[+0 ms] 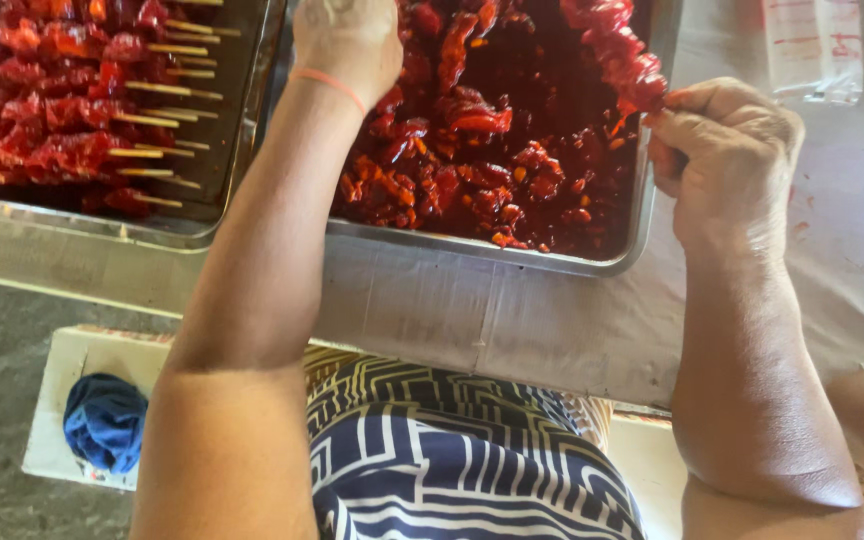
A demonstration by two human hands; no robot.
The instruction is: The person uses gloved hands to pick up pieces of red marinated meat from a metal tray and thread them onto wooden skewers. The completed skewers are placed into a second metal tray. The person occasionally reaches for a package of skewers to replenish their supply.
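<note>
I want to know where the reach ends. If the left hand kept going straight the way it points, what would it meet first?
Most likely the loose red marinated meat in the near steel tray: the left hand already hangs over it. Depth is unclear.

Left hand (347, 40) reaching forward, right hand (727, 160) fingers pinched

One clear plastic bag (812, 45) lies at the top right, on the pale table cover (852, 230). It is see-through, with red printing. Its upper part is cut off by the frame edge.
</note>
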